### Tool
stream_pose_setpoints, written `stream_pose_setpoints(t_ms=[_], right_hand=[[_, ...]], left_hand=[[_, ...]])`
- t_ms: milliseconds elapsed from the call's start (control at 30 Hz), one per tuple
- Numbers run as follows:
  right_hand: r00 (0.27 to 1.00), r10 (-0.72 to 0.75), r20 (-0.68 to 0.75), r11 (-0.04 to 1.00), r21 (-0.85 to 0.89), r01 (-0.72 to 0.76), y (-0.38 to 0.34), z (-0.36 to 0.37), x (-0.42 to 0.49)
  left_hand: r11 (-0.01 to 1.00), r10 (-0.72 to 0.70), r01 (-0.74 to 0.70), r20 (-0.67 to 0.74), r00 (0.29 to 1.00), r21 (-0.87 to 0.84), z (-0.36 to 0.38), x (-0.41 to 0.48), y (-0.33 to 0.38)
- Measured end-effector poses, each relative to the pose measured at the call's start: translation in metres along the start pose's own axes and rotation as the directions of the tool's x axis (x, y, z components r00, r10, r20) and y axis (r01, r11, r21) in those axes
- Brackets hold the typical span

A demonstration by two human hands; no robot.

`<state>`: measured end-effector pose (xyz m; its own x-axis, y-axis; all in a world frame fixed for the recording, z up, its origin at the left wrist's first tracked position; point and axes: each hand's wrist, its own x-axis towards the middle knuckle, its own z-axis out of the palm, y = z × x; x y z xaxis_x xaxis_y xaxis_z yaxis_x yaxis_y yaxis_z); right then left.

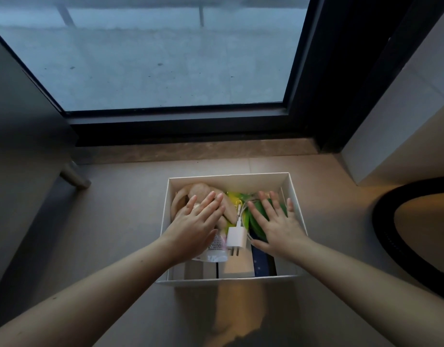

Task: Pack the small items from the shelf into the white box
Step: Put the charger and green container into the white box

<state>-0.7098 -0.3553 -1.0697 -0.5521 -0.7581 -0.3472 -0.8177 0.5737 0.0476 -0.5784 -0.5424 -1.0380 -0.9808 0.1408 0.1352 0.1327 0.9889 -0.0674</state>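
The open white box (228, 182) sits on the floor (115, 221), packed full. A beige plush toy (190, 191) fills its far left and a green-and-yellow item (256, 221) its far right. A white charger plug (237, 237) lies between them.

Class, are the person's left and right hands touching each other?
Apart. The head view shows a clear gap between the left hand and the right hand, with the white charger lying in it.

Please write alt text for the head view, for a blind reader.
Both hands rest flat on items in an open white box on the floor: the left hand on a beige plush toy, the right hand on a green item. A white charger lies between them.
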Motion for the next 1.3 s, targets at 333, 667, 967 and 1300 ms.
stream_pose_setpoints(t_ms=[333,667,967,1300], right_hand=[[0.985,-0.164,-0.061,0.982,0.087,0.169,-0.027,-0.008,-0.020],[0.961,-0.270,-0.054,0.955,0.110,0.275,-0.030,-0.003,-0.035],[0.945,-0.321,-0.056,0.940,0.105,0.325,-0.024,-0.003,-0.037],[0.949,-0.303,-0.089,0.949,0.065,0.309,-0.019,-0.004,-0.033]], left_hand=[[0.997,-0.009,0.015,0.082,0.997,-0.070,0.005,-0.021,0.020],[0.966,-0.009,0.069,0.233,0.972,-0.249,0.008,-0.036,0.019],[0.979,0.143,-0.086,0.320,0.936,-0.185,0.004,-0.036,0.017],[0.984,0.137,-0.108,0.218,0.966,-0.138,-0.007,-0.031,0.016]])
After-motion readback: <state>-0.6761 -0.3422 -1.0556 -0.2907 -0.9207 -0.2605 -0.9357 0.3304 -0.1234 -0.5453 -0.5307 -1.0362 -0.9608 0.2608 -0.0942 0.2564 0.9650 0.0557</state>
